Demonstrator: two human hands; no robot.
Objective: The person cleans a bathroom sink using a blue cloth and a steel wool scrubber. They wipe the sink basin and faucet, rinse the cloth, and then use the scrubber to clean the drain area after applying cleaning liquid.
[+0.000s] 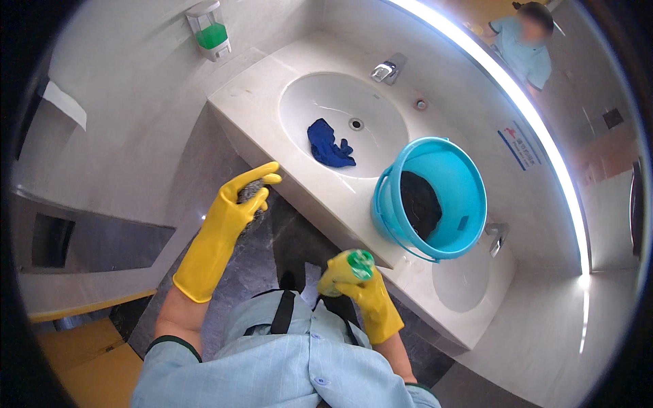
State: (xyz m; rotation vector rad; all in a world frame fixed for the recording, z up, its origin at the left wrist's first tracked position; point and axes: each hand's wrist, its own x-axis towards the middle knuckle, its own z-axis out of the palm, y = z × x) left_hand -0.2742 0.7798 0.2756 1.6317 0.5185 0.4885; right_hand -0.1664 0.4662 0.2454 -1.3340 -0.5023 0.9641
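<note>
Head view: left hand [235, 198] is curling, half-open, around grey scourer [251, 191] beside counter [252, 92], presumably preventing slipping; right hand [371, 297] is gripping green-topped bottle [360, 263] near shirt [279, 360], seemingly steadying it upright.

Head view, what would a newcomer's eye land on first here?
Probably the big turquoise bucket on the counter between the two sinks, with something dark inside. Next, the yellow gloves: the left hand, near the counter's front edge, holds a grey scrubber, and the right hand, lower down, a green-topped bottle. Then the dark blue cloth in the left sink.
</note>
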